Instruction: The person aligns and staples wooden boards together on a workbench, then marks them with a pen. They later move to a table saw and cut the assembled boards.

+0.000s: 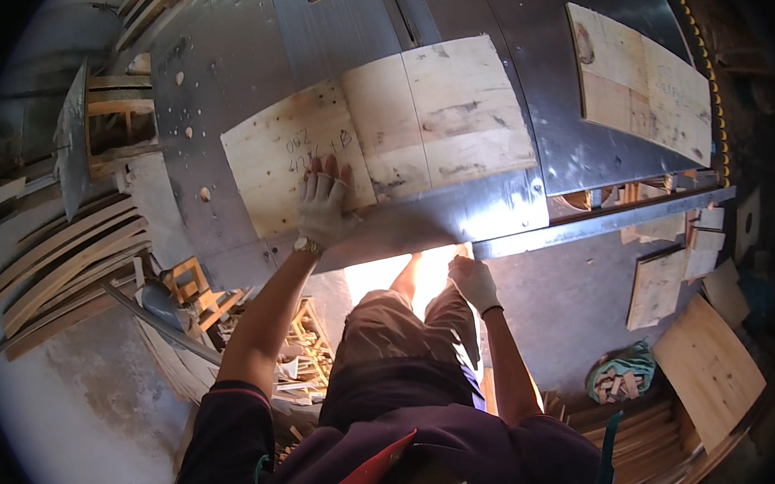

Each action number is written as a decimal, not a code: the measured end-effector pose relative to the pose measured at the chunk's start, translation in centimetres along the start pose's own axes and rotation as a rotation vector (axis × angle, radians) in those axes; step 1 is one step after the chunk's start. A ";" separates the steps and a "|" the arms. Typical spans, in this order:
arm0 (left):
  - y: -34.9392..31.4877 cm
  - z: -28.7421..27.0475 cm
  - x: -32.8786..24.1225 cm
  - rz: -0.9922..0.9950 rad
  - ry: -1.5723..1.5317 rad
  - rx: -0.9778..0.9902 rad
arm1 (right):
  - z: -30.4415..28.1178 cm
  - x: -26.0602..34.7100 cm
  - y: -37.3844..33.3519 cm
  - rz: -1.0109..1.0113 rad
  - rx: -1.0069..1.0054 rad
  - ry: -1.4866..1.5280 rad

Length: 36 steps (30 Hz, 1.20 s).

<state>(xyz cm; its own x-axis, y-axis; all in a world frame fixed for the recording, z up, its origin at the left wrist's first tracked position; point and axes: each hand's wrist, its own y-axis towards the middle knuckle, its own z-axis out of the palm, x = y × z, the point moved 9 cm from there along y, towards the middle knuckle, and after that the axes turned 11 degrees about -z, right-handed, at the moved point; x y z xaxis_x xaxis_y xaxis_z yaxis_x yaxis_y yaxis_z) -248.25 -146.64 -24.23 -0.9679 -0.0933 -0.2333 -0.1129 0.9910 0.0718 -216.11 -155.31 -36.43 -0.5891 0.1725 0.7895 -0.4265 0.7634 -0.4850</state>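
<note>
My left hand (322,205), in a pale fingertip-less glove with a watch at the wrist, lies flat with fingers stretched on a pale wooden board (271,165) that bears handwriting. Against that board's right side sits a second pale board (474,121), stained and crossed by a seam. Both rest on a grey metal table (228,66). My right hand (473,282), gloved too, is closed just below the table's near edge, by the left end of a metal rail (589,226). Whatever its fingers hold, if anything, is hidden.
Another wooden board (641,84) lies on the table's far right. Curved wooden strips (76,263) are stacked at left. On the right, a green sack of offcuts (621,374) stands near a leaning wood panel (714,372). Scrap wood (306,354) lies left of my legs.
</note>
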 end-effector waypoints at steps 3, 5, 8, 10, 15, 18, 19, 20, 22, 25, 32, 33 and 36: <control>0.2 -0.8 -0.3 0.017 -0.017 -0.028 | -6.4 6.6 -1.5 -0.150 -0.170 -0.060; 0.2 -1.1 -0.3 -0.006 -0.069 -0.010 | -11.6 9.9 -0.4 -0.184 -0.392 -0.133; -0.2 -1.4 -0.7 -0.072 -0.047 -0.034 | -17.0 15.7 4.3 -0.395 -0.518 -0.644; -0.8 -1.5 -0.9 -0.200 -0.061 -0.084 | -18.3 17.0 7.5 -0.429 -0.514 -0.807; -1.6 -0.9 -1.6 -0.374 0.039 -0.123 | -18.1 15.4 11.7 -0.458 -0.353 -0.999; -1.4 -0.8 -1.7 -0.355 0.046 -0.157 | -18.3 15.0 11.6 -0.576 -0.401 -0.952; -1.2 -0.7 -1.8 -0.339 0.061 -0.161 | -18.4 14.7 11.9 -0.577 -0.391 -0.925; -1.1 0.0 -1.6 -0.356 0.081 -0.102 | -18.6 14.6 11.9 -0.587 -0.394 -0.918; -0.6 -0.4 -1.9 -0.326 0.076 -0.189 | -18.9 14.2 12.6 -0.547 -0.361 -0.908; 0.0 -0.3 -2.1 -0.309 0.124 -0.210 | -19.5 14.8 13.0 -0.570 -0.411 -0.882; 1.1 -0.6 -1.8 -0.312 0.120 -0.206 | -19.7 15.2 13.9 -0.570 -0.392 -0.857; 1.4 -0.8 -2.0 -0.303 0.143 -0.217 | -19.9 15.4 13.9 -0.591 -0.411 -0.851; 1.7 -0.6 -2.0 -0.326 0.160 -0.185 | -20.1 15.5 14.4 -0.578 -0.412 -0.855</control>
<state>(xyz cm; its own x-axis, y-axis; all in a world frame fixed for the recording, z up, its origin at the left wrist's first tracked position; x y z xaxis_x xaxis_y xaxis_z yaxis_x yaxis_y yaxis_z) -246.64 -144.83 -23.10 -0.8959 -0.4277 -0.1202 -0.4438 0.8744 0.1960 -217.59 -129.08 -23.64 -0.7222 -0.6411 0.2596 -0.6225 0.7661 0.1600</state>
